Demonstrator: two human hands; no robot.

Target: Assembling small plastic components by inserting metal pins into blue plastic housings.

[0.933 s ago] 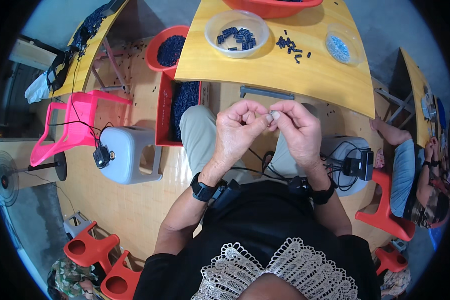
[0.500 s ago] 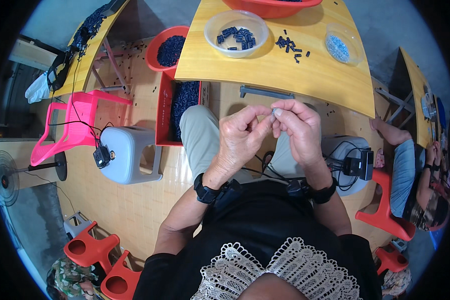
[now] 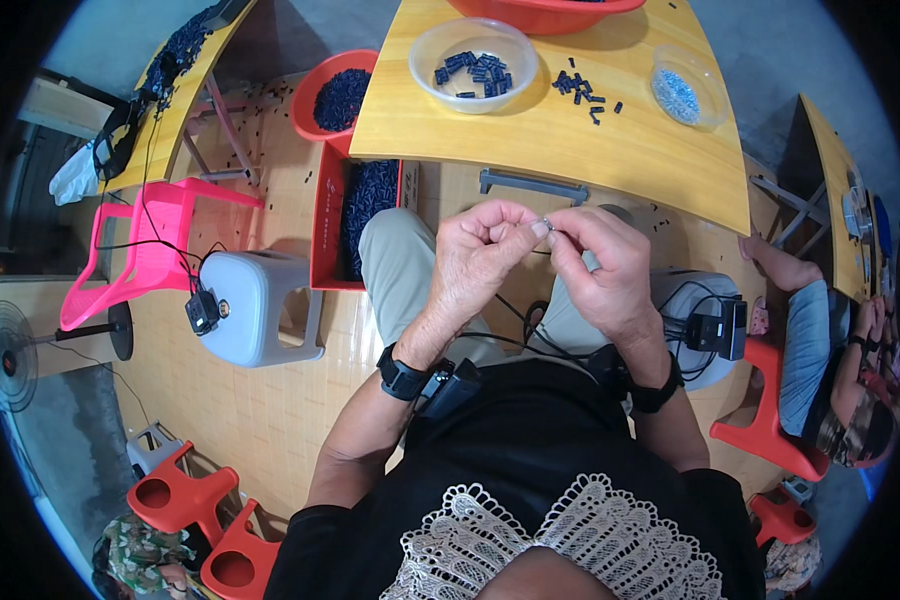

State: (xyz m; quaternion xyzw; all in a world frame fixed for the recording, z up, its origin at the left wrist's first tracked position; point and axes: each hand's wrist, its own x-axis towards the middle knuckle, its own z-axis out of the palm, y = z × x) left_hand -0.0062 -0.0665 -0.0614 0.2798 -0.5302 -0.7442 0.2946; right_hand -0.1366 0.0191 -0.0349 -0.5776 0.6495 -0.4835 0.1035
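Observation:
Over my lap, just below the table's front edge, my left hand point(image 3: 475, 260) and my right hand point(image 3: 610, 270) meet at the fingertips. Both are closed in a pinch on one tiny shiny piece point(image 3: 547, 225). Fingers cover most of it, and it is too small to name. Beyond them on the table stands a clear round tub point(image 3: 419, 75) holding short dark cylindrical parts point(image 3: 482, 76). To its right lies a loose group of similar dark pieces point(image 3: 580, 92). A shallow clear bowl point(image 3: 715, 112) contains small light-blue and silvery bits point(image 3: 675, 98).
The yellow table point(image 3: 530, 150) has a red basin point(image 3: 540, 17) at its far edge. A red bin point(image 3: 330, 215) and another red basin point(image 3: 308, 112), both with dark parts, are to its left. Grey stools point(image 3: 255, 300) flank me. At right sits another person point(image 3: 808, 340).
Both hands stay together but have turned. The right hand's fingers now point more to the left, and the left forearm has shifted slightly left. The tiny piece remains between the fingertips.

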